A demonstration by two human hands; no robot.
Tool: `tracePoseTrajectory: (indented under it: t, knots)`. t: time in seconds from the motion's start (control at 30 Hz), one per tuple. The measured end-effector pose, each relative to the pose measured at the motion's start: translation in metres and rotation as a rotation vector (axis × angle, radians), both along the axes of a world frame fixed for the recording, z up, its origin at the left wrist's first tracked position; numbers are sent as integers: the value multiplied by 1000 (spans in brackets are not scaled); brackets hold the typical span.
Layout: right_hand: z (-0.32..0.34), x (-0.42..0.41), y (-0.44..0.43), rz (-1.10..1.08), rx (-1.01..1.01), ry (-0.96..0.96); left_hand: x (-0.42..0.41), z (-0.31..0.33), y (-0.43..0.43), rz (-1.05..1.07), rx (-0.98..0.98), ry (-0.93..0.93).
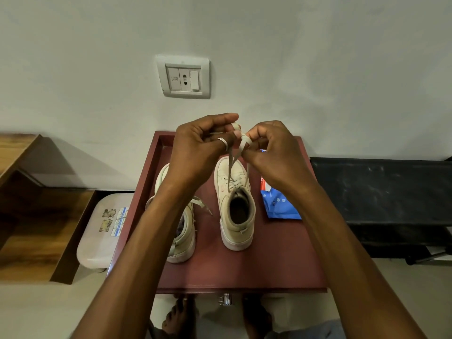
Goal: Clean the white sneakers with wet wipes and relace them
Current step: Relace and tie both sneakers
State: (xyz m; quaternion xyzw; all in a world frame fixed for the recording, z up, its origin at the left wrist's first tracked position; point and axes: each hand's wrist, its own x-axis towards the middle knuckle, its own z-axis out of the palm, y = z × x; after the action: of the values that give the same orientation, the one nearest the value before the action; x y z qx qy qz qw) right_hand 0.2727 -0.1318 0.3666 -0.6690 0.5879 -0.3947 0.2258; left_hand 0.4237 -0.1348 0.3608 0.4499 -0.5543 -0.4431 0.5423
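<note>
Both hands are up over the far end of the maroon table (244, 272), fingers curled, each pinching one end of the lace (230, 167). On the left hand (200, 150) the lace is looped round a finger. The right hand (269, 150) pinches its end right beside it, and the fingertips are almost touching.

Key relation: the right sneaker (236, 209) sits directly below and nearer than the hands, long axis near-far, toe far, heel opening near. Two lace strands rise from the top eyelets and converge at the hands, roughly along the shoe's centreline. The shoe sits under the gap between the hands, so neither hand is clearly closer.

Judgement: this is the knot stage on this shoe. The next pull should go out left and right, not up, or the shoe lifts.

The left sneaker (182, 231) is just to the left, half hidden by the forearm, with a loose lace end showing. It probably still needs tying. The wet wipes pack (278, 206) lies just right of the right sneaker.
</note>
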Motion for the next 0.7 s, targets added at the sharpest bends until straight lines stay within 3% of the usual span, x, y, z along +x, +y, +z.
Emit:
tracePoseTrajectory:
  t: [0.17,0.3,0.43,0.7]
  knots:
    - [0,-5,-1,-64,-29,-26,4,-2,-2,-49,130,124]
    - [6,-6,0,-21,48,-241,6,-5,-3,-37,164,102]
    - [8,-1,1,-31,-34,-239,3,-6,-2,-66,156,44]
    - [8,-8,0,-165,-91,-247,4,-5,-4,-27,163,166]
